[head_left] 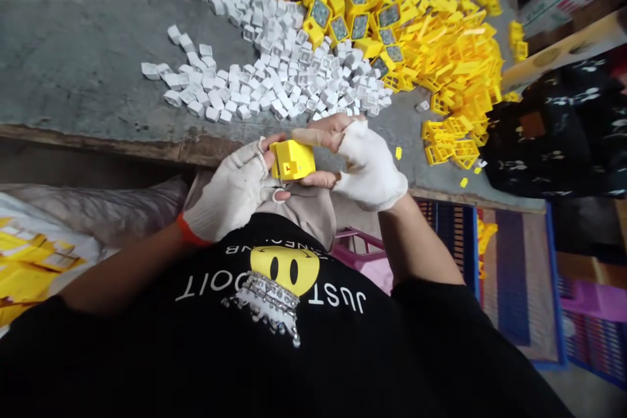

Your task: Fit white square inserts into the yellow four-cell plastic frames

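Observation:
A yellow plastic box-shaped housing (296, 158) is held between both hands just off the table's front edge, a small notched opening facing me. My left hand (235, 186), in a white fingerless glove with an orange cuff, is closed on its left side. My right hand (360, 160), gloved alike, grips the right side with thumb below and fingers above. Beyond them lies a spread of small white plastic caps (294, 75). Behind these are yellow housings (360, 26), several with grey speckled faces. Yellow plastic frames (450, 65) are heaped to the right.
The grey table (88, 46) has a worn wooden front edge. At right sits a black patterned cloth (553, 124). Below it stand blue crates (553, 274) and a pink stool (362, 251). A bag of yellow parts (34, 255) lies at lower left.

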Demonstrator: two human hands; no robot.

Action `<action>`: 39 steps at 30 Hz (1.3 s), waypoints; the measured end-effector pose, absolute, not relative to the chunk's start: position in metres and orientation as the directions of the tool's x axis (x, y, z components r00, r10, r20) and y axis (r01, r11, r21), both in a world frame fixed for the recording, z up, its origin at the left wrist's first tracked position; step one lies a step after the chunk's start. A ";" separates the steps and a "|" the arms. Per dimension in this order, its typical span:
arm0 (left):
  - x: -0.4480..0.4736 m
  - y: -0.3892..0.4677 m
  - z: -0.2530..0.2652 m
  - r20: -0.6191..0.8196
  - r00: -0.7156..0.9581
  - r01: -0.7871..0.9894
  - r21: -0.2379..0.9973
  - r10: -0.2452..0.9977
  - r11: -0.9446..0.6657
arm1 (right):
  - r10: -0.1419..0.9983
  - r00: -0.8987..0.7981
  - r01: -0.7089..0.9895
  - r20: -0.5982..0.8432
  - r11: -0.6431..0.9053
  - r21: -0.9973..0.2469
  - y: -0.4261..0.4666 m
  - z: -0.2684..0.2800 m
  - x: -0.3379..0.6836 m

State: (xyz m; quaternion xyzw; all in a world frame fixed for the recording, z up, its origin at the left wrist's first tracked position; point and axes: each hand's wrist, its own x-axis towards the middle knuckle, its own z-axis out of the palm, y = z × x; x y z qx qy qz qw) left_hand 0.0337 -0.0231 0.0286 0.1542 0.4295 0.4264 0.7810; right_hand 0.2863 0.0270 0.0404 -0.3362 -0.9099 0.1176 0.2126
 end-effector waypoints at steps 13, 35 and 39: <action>0.032 -0.036 0.021 -0.454 0.237 -0.546 0.669 0.859 0.504 | 0.665 -0.605 0.604 0.438 0.742 -0.291 0.000 0.028 0.296; 0.027 -0.046 0.009 -0.098 0.142 -0.108 0.988 0.985 0.114 | 0.798 -0.419 0.392 0.434 0.590 -0.706 -0.009 -0.008 0.264; 0.020 -0.049 -0.001 0.039 0.076 0.016 0.999 0.996 -0.040 | 0.916 -0.335 0.079 0.222 0.262 -0.962 0.005 -0.013 0.256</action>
